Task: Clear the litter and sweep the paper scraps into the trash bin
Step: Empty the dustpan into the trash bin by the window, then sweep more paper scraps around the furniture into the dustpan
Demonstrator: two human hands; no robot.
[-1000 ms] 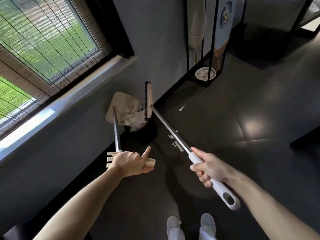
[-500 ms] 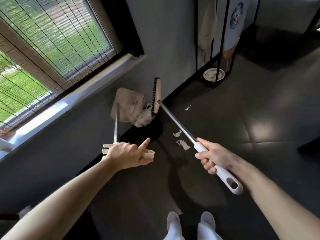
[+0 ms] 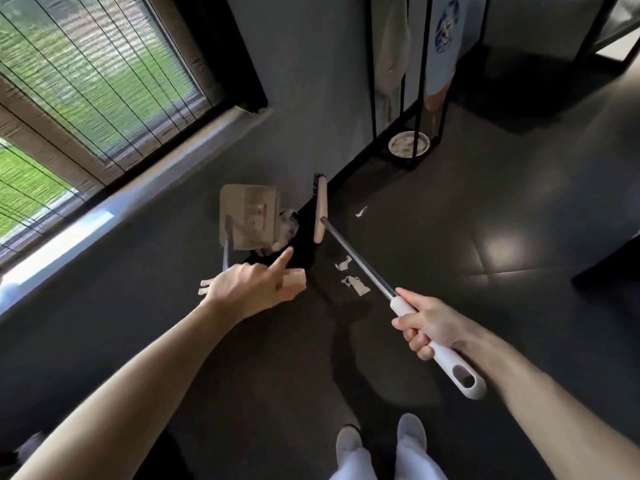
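Far left: a window (image 3: 86,98) with slatted blinds above a pale sill. Centre left: the left hand (image 3: 249,289) is clamped on the grip of a long-handled dustpan (image 3: 249,216), index finger pointing forward. The pan is raised and tipped, its mouth toward the black trash bin (image 3: 304,233), which stands by the far wall. White crumpled paper (image 3: 285,230) shows between pan and bin. Centre: the broom (image 3: 320,209) has its head on end just right of the bin, bristles facing left. Three paper scraps lie on the dark floor: two (image 3: 355,284) beside the broom's shaft, one (image 3: 361,212) farther off, right of the head. Right: the right hand (image 3: 426,323) is wrapped around the broom's white grip, well apart from the left. A metal rack (image 3: 420,98) with a round dish (image 3: 408,143) stands far right. Judged progress: one load appears to be in the bin or going in. The three loose scraps are left to sweep up and tip in.
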